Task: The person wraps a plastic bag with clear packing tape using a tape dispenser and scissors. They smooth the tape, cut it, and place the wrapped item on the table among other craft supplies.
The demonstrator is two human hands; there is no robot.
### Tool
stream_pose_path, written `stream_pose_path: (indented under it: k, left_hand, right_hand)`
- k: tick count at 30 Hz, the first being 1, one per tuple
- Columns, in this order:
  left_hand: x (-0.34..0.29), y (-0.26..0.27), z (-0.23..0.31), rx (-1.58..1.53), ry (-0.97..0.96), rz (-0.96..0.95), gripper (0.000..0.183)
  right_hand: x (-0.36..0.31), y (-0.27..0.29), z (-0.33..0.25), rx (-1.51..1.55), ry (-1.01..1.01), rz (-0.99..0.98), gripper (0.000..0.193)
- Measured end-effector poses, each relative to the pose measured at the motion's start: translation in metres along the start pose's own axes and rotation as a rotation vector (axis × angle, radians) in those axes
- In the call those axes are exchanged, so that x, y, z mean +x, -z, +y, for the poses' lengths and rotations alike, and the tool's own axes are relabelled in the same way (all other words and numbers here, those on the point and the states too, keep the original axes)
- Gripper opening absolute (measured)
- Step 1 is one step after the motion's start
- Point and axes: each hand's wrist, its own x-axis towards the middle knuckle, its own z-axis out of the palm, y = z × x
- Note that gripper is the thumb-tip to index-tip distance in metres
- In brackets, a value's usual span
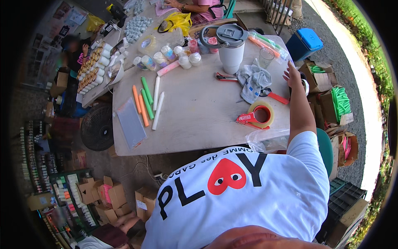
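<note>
My right arm reaches along the table's right edge. My right hand (292, 75) is open with fingers stretched and nothing visible in it. It is nearest to a clear drinking glass (265, 58) and a plastic bag of coloured candles (269, 45). Left of it lie a crumpled grey-blue cloth (253, 81), red-handled scissors (277, 97) and a red utility knife (226, 77). Behind the cloth stands a white tumbler (231, 56) with a grey lid and handle. A tape roll in a red dispenser (262, 114) lies nearer me. My left hand is out of view.
Orange, green and white candles (146, 92) lie beside a flat clear packet (131, 122). Small wrapped jars (159, 59) stand farther back. A black fan (96, 126) is left of the table; a blue cooler (304, 45) and cartons (329, 103) stand right. Other people are nearby.
</note>
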Motion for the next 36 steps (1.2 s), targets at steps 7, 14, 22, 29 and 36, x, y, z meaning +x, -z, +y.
stream_pose_path:
  k: [7, 14, 22, 29, 36]
  left_hand:
    - [-0.083, -0.039, 0.016, -0.032, -0.014, 0.099, 0.039]
    - [-0.136, -0.071, -0.005, 0.062, 0.204, 0.08, 0.048]
    - [-0.116, -0.034, 0.015, -0.055, 0.094, -0.204, 0.037]
    - [-0.061, 0.067, 0.209, -0.621, -0.444, -0.21, 0.044]
    - [-0.052, 0.077, 0.298, 0.134, -0.803, -0.911, 0.073]
  right_hand:
    - [0.109, -0.032, 0.01, 0.217, -0.056, -0.11, 0.07]
    - [0.166, -0.084, -0.083, 0.026, 0.485, -0.128, 0.023]
    - [-0.047, -0.111, -0.274, -0.803, 1.684, -0.036, 0.027]
    - [-0.298, -0.123, -0.256, -0.341, 1.411, -0.438, 0.021]
    - [-0.426, -0.223, -0.08, -0.02, 0.8, -0.978, 0.021]
